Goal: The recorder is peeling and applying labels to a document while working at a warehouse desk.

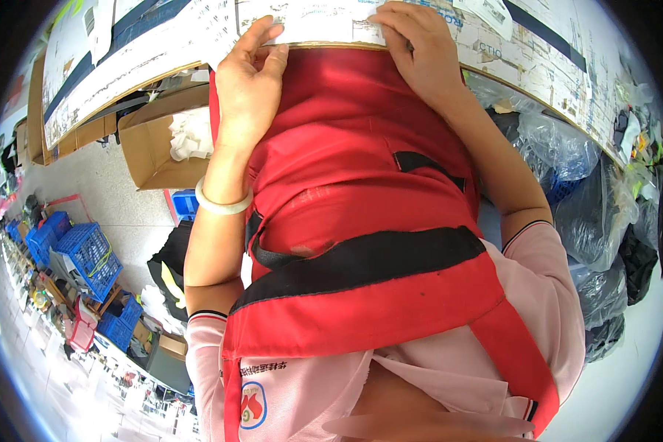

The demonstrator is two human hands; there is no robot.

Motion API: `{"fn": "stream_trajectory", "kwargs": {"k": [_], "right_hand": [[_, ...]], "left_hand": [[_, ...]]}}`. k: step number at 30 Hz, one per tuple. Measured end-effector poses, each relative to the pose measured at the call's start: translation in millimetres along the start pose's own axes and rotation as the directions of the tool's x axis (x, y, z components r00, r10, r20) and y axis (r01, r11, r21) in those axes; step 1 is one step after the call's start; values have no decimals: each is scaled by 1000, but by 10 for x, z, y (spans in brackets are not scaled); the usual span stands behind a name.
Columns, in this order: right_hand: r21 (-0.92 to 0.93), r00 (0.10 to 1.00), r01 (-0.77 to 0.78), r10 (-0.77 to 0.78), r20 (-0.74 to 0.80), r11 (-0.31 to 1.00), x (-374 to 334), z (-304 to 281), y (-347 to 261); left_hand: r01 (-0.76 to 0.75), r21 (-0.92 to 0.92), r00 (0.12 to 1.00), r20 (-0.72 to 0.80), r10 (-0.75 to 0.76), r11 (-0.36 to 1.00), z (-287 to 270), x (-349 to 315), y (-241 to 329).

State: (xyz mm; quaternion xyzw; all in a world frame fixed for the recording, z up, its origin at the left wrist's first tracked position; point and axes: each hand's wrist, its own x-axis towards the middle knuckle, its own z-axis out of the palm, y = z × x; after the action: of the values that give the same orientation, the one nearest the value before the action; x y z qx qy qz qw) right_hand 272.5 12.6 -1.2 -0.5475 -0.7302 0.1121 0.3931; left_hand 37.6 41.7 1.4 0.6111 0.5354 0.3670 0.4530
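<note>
At the near edge of a worn white worktable [125,77], both my hands rest at the top of the view. My left hand [252,81] has its fingers loosely curved and the thumb apart, beside the left side of a flat white printed sheet [320,20]. Nothing shows in its grip. On the other side, my right hand [423,55] lies with fingers stretched onto the sheet's right part, thumb spread away. Whether the sheet is loose or stuck to the tabletop I cannot tell. A red apron [346,132] covers my front below the hands.
Under the table at left stands an open cardboard box [151,151] with white crumpled material. Blue plastic baskets [88,258] sit on the floor further left. Clear plastic bags [586,214] are piled at right. A black bag [171,265] lies near my left elbow.
</note>
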Motion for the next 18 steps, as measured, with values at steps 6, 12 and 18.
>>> {"fn": "stream_trajectory", "kwargs": {"k": [6, 12, 18], "right_hand": [[-20, 930, 327, -325, -174, 945, -13, 180, 152], [-56, 931, 333, -338, -141, 941, 37, 226, 83], [56, 948, 303, -295, -121, 951, 43, 191, 103]], "left_hand": [[11, 8, 1000, -1, -11, 1000, 29, -23, 42], [4, 46, 1000, -6, -4, 999, 54, -51, 95], [8, 172, 999, 50, -17, 985, 7, -51, 105]]}}
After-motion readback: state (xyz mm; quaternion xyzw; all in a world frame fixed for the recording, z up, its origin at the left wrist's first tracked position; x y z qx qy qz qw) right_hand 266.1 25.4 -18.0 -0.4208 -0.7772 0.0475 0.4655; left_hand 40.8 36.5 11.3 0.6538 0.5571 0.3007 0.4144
